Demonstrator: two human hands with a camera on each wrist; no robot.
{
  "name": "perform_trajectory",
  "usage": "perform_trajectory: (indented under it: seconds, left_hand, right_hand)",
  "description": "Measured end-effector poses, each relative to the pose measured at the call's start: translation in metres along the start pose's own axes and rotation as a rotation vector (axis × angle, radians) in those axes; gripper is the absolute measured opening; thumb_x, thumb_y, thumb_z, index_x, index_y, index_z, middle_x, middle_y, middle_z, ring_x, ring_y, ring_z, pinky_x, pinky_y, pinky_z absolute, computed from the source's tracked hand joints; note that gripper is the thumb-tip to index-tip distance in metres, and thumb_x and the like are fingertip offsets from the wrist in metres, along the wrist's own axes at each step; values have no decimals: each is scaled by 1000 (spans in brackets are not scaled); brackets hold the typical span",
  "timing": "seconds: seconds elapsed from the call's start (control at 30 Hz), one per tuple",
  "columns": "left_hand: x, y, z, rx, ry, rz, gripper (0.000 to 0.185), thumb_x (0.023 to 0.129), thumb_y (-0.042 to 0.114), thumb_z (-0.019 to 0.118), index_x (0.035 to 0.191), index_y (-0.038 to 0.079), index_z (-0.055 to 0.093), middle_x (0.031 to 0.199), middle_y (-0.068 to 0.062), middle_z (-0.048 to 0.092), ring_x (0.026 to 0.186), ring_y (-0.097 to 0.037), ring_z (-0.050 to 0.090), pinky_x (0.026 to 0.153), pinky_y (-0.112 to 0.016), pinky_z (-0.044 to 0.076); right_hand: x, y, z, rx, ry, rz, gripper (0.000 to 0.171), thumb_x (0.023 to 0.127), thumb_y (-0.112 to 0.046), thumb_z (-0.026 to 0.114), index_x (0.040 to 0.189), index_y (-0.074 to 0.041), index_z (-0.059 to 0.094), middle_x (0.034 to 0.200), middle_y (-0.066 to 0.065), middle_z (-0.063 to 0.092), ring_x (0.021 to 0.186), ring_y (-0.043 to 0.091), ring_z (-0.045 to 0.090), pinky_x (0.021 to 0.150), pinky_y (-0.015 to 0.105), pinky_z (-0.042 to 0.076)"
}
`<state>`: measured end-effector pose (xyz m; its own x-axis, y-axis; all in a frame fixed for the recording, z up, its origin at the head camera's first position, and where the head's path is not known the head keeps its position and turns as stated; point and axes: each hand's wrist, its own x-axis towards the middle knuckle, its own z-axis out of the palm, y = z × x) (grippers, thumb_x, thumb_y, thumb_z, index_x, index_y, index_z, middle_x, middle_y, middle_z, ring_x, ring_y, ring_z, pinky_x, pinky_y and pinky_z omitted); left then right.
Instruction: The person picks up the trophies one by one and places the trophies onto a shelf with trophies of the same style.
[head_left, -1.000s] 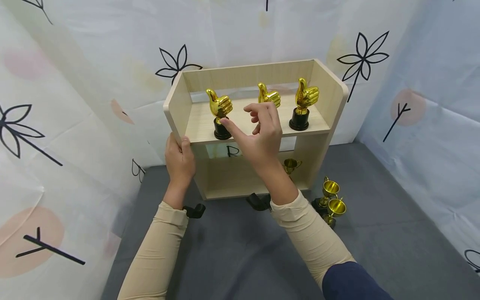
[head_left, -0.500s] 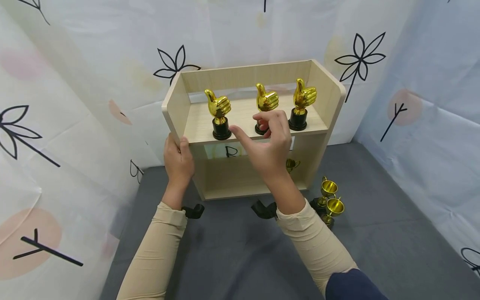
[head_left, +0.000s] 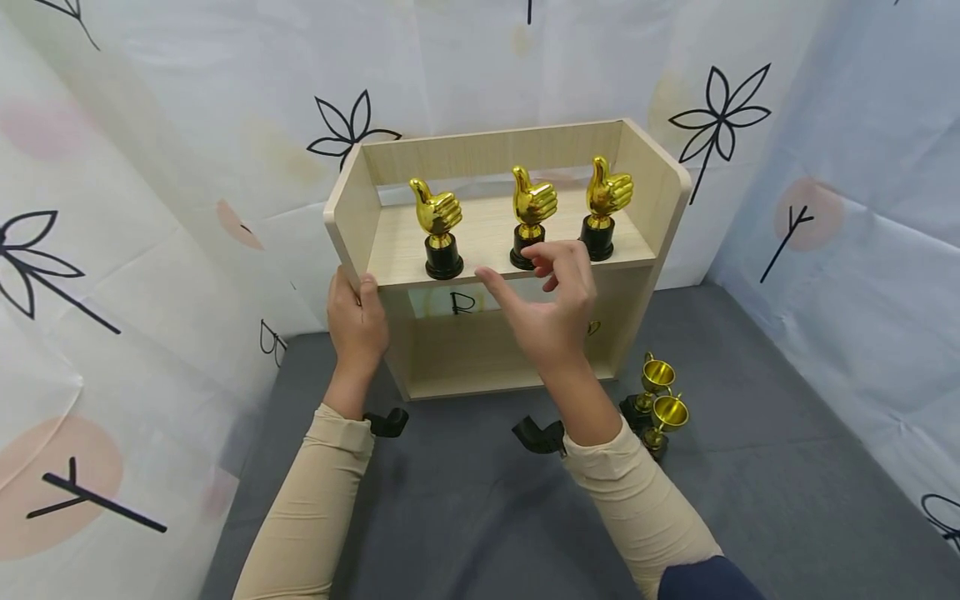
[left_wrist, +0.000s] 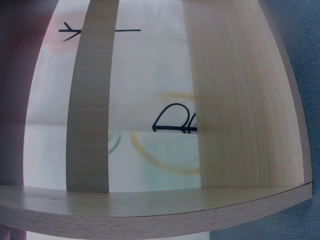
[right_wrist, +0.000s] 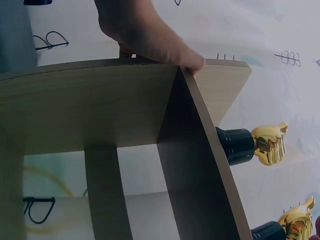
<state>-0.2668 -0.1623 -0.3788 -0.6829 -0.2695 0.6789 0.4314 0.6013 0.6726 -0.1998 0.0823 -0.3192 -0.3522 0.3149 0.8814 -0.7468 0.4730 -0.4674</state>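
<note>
My left hand (head_left: 357, 325) grips the left side panel of a pale wooden shelf unit (head_left: 480, 396), thumb on its front edge; the right wrist view also shows this left hand (right_wrist: 150, 37). On the top board stand three gold thumbs-up trophies on black bases: a left trophy (head_left: 438, 221), a middle trophy (head_left: 534, 204) and a right trophy (head_left: 609, 200). My right hand (head_left: 553, 312) is in front of the board, thumb and fingers spread apart with nothing between them. Its fingertips overlap the base of the middle trophy in the head view.
Two gold cup trophies (head_left: 657, 377) stand on the grey cloth (head_left: 750, 483) right of the shelf. Behind my right hand, a cup handle (head_left: 594, 327) shows in the lower compartment. A patterned white backdrop (head_left: 480, 67) rises behind the unit.
My right hand has drawn back from the left trophy, moving right and down, and now uncovers more of the middle trophy. The left hand stays on the side panel.
</note>
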Motion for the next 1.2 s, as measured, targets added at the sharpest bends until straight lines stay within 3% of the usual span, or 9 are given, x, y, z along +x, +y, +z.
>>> perform_trajectory:
  seconds: [0.7,1.03,1.2]
  left_hand:
    - [0,3,-2,6,-8,-17,50,104,37,41,122,-5,61,111,-28,60,101,-45,58,90,-61,45]
    - [0,-1,0,-7,3,3,51,104,39,40,121,-4,61,106,-26,59,94,-43,57,86,-61,45]
    - [0,0,-1,-7,-3,-8,51,104,39,40,122,-4,61,106,-26,59,95,-42,57,87,-60,45]
  right_hand:
    - [-13,8,-25,-24,39,27,43,72,-18,99,99,3,73,91,21,59,80,29,54,71,32,41]
    - [-21,15,-37,-68,13,30,46,77,-30,97,104,1,75,95,21,63,82,30,56,72,27,41]
    - [-24,17,-42,-67,7,47,43,75,-23,98,105,-2,76,96,20,63,83,29,56,72,27,41]
